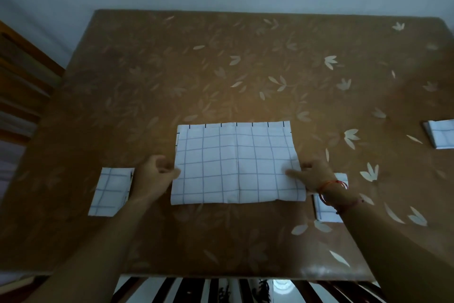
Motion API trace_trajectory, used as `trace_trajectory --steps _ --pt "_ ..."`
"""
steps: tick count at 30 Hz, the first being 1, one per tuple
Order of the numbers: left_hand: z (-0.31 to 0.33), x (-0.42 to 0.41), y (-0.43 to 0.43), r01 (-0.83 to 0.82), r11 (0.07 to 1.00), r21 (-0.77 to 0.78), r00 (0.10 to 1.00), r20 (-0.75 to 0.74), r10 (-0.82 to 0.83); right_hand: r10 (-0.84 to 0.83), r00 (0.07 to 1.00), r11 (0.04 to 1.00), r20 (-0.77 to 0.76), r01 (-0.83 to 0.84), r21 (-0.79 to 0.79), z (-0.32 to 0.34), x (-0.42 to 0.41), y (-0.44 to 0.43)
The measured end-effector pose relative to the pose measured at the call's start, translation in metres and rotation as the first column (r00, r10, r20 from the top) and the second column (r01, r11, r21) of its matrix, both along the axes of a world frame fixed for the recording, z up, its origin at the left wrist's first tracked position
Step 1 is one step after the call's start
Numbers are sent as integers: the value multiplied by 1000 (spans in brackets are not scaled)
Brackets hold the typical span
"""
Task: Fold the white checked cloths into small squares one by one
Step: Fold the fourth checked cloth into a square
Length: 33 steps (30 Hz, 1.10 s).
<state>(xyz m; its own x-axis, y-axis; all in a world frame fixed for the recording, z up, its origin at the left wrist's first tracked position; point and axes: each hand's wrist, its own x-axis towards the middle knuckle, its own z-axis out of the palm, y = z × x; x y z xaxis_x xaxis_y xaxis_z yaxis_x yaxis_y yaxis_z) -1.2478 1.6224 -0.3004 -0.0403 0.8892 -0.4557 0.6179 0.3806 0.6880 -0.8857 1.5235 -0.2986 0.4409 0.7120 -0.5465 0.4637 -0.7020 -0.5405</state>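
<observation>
The checked cloth (237,165) lies flat near the middle of the table (221,69), with the left hand (154,176) and right hand (315,176) pinching its side edges; light, soft and limp, it looks best lifted by its corners.

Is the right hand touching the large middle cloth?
Touching. The head view shows the right hand gripping the large cloth at its right edge, one digit lying on top.

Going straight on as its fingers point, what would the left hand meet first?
The left hand pinches the left edge of the checked cloth, so that comes first; beyond it, likely the right hand.
</observation>
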Motion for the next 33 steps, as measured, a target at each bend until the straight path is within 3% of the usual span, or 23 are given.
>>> trace_trajectory --steps 8,16,33 --pt "-9 -15 -37 66 997 -45 998 -12 -67 -60 997 988 -44 52 -147 4 0 -23" --pt "-10 -19 -49 137 990 -22 988 -75 -138 -86 996 996 36 86 5 3 -7 -34" --pt "-12 -28 -64 80 992 94 981 -185 -62 -87 988 996 129 83 31 2 -22 -34"
